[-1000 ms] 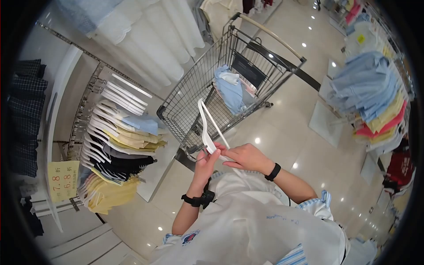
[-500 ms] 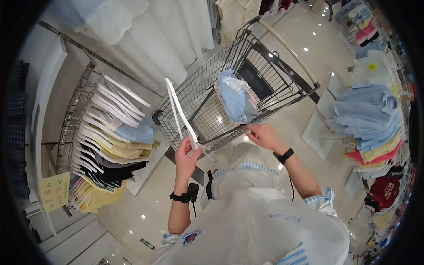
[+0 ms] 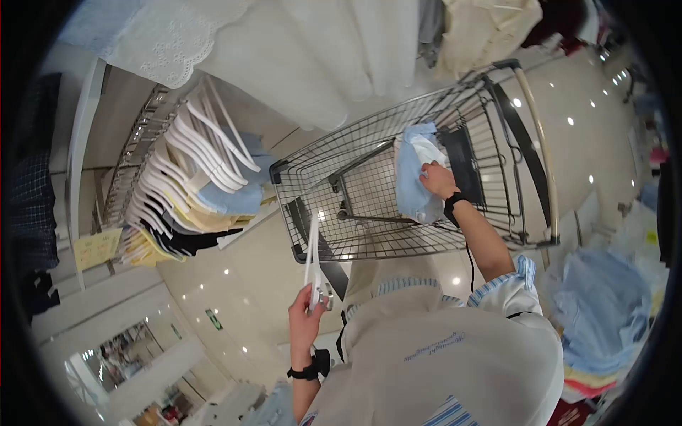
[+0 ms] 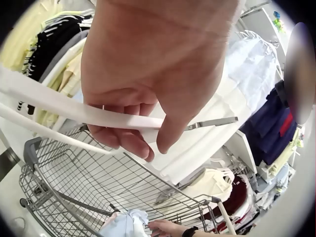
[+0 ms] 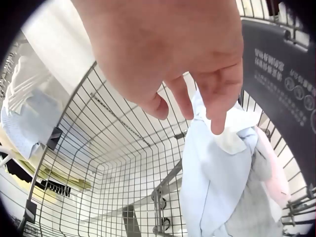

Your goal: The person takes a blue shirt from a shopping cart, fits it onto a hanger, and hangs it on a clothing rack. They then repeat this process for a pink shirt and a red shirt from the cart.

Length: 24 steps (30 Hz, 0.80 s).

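My left hand (image 3: 305, 319) grips a bare white clothes hanger (image 3: 313, 245) near its metal hook, in front of the cart. In the left wrist view the thumb and fingers close on the hanger (image 4: 98, 114), whose hook (image 4: 215, 122) sticks out past the thumb. My right hand (image 3: 438, 180) reaches into the shopping cart (image 3: 538, 142), over a small heap of light blue clothes (image 3: 410, 192). The right wrist view shows its fingers loosely bent, the tips right at the white and blue cloth (image 5: 217, 173). Pink and grey pieces lie beside it.
A wall rail of clothes on white hangers (image 3: 206, 153) stands left of the cart. White garments (image 3: 305, 64) hang behind it. At the right is a rack with blue shirts (image 3: 600, 305). A yellow sign (image 3: 98, 248) hangs by the left rail.
Both hands were together at the hanger; they have parted. The left keeps the hanger and moved lower left, while the right moved out over the clothes in the cart. The view has turned.
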### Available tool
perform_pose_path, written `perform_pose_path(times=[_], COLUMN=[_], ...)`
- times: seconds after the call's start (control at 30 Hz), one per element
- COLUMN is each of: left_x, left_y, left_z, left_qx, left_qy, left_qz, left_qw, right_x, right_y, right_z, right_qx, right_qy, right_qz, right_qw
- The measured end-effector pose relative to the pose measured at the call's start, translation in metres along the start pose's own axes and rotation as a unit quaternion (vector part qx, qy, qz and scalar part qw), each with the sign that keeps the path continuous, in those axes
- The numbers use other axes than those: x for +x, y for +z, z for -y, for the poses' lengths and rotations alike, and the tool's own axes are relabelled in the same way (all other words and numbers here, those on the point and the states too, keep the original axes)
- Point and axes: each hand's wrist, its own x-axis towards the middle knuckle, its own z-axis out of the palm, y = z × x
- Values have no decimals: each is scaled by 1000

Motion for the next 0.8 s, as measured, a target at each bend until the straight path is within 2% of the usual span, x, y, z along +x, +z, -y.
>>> perform_pose_path(times=[0.17,0.27,0.43,0.5,0.6,0.67,0.7,0.77,0.8], left_x=[-35,-50,-56,-54,-47,-39,-35,-25,-20], left_y=[30,44,57,56,54,51,50,46,43], left_z=[-13,-6,-11,-15,-22,-24,-25,-26,-28], left_qx=[-19,-30,-49,-8,-5,-8,-9,-14,-10], left_qy=[-97,-114,-139,-137,-95,-88,-87,-70,-59], left_qz=[-37,-77,-103,-85,-68,-62,-60,-49,-39], left_qw=[994,990,984,987,993,994,994,996,997], right_x=[54,73,72,71,64,50,41,21,12], right_y=[50,88,93,94,85,62,45,7,-6], right_z=[-20,-39,-48,-53,-59,-54,-47,-33,-29], right_qx=[-20,-38,-57,-47,-6,44,43,138,139], right_qy=[36,30,56,54,48,-17,-12,-22,-46], right_qz=[56,89,85,71,14,-124,-130,-183,-235], right_qw=[998,995,993,995,999,991,990,973,961])
